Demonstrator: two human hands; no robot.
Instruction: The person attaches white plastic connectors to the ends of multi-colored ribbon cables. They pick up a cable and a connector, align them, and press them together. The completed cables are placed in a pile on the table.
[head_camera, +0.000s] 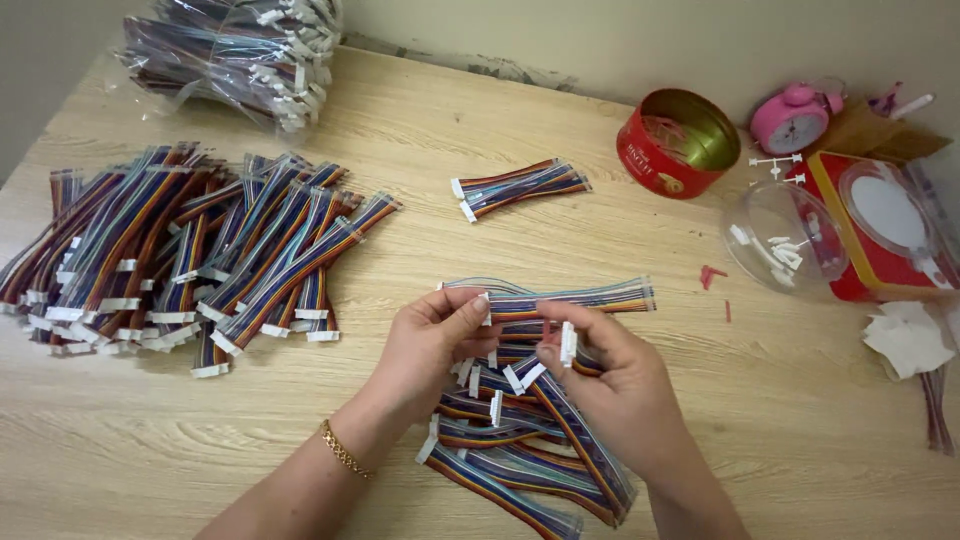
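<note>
My left hand pinches the end of a flat rainbow-coloured ribbon cable that stretches right above the table. My right hand grips another ribbon cable by its white connector. Both hands hover over a loose heap of similar cables on the wooden table. A gold bracelet is on my left wrist.
A large pile of ribbon cables lies at the left, and a bagged bundle sits at the back left. A small pair of cables lies mid-table. At the right are a red round tin, pink alarm clock, clear plastic tub and red box.
</note>
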